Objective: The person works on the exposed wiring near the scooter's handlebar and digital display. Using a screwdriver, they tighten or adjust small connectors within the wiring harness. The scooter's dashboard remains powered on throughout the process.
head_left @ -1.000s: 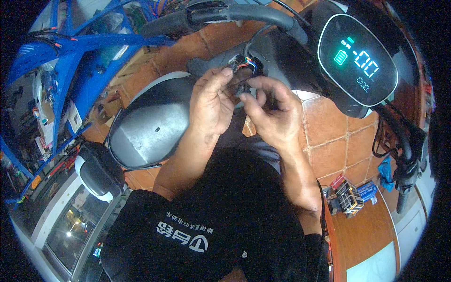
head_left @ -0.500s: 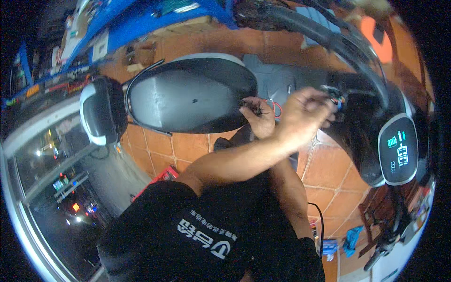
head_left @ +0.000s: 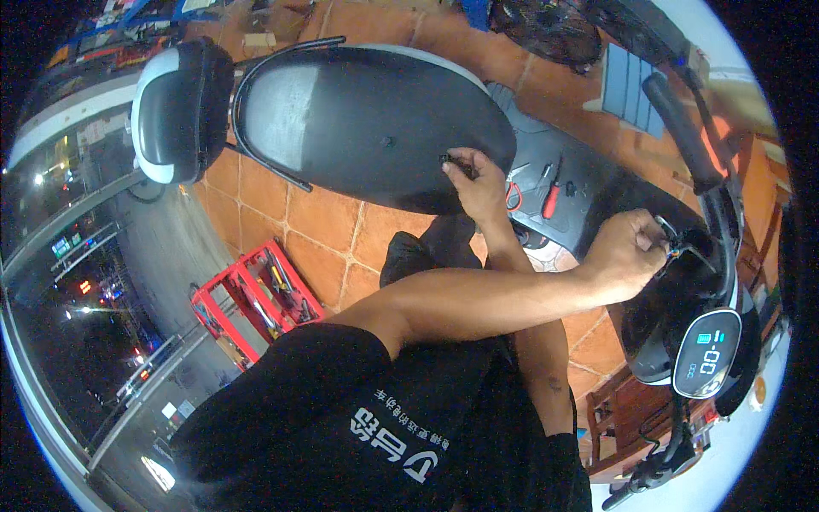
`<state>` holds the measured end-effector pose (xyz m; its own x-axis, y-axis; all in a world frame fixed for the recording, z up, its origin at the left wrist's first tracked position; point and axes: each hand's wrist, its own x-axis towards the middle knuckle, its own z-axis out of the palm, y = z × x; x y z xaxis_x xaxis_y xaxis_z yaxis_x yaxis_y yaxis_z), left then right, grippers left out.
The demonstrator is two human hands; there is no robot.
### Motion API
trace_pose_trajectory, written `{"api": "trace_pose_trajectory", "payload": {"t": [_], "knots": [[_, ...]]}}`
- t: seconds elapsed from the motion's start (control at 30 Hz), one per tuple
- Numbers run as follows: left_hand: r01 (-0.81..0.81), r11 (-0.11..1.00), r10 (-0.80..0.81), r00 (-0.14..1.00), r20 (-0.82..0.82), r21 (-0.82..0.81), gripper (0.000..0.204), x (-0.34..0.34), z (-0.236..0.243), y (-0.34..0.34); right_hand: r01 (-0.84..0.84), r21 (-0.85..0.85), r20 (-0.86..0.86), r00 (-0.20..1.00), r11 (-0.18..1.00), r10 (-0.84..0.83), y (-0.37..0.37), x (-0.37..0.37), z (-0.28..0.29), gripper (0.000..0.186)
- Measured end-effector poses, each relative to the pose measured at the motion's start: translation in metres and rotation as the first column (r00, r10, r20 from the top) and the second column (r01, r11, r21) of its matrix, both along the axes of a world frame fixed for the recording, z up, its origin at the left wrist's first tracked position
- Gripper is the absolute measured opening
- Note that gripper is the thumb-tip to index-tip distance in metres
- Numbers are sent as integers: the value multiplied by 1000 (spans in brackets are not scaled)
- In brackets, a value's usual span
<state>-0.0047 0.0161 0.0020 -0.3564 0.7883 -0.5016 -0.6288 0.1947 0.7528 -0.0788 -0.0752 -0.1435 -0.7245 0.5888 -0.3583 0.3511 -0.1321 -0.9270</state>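
Note:
My arms are crossed. From the left, my left forearm reaches across to the front of an electric scooter, where my left hand (head_left: 627, 256) has its fingers closed around thin coloured wires (head_left: 674, 252) beside the black front panel (head_left: 657, 311). What else those fingers grip is hidden. My right hand (head_left: 482, 183) is over the front part of the black seat (head_left: 367, 128), pinching a small black part (head_left: 461, 168) between thumb and fingers. A red-handled screwdriver (head_left: 551, 194) lies on the grey footboard (head_left: 533, 141), near a red wire loop (head_left: 514, 198).
A red tool tray (head_left: 247, 299) with several tools stands on the tiled floor at left. Behind the seat is a rear box (head_left: 183, 111). The handlebar (head_left: 682, 136) and lit display (head_left: 707, 353) border the right side. A wooden chair (head_left: 618, 418) stands lower right.
The view has shifted, bringing the tool tray and screwdriver into sight. My left hand was blurred beside the wires and now grips there more steadily. My right hand keeps its pinch above the seat.

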Motion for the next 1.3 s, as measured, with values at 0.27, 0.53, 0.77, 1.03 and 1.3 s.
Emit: {"api": "trace_pose_trajectory", "payload": {"t": [0.27,0.53,0.77,1.03,1.3], "knots": [[11,1000,-9,997,78,-21,10,4,-5,7,121,-185,10,993,975,-122,15,39,14,27],[98,994,-94,993,78,-43,32,8,-17,1,250,-265,-43,962,931,-270,24,92,29,25],[103,994,-101,993,54,-33,29,-38,-6,-32,398,-663,-150,759,634,-634,17,159,11,27],[98,992,-97,995,17,-81,17,-104,-26,-132,214,43,-367,912,976,-184,48,129,86,24],[-17,974,-40,969,244,227,16,-105,-9,-142,100,-35,-504,858,994,-104,54,103,116,21]]}}
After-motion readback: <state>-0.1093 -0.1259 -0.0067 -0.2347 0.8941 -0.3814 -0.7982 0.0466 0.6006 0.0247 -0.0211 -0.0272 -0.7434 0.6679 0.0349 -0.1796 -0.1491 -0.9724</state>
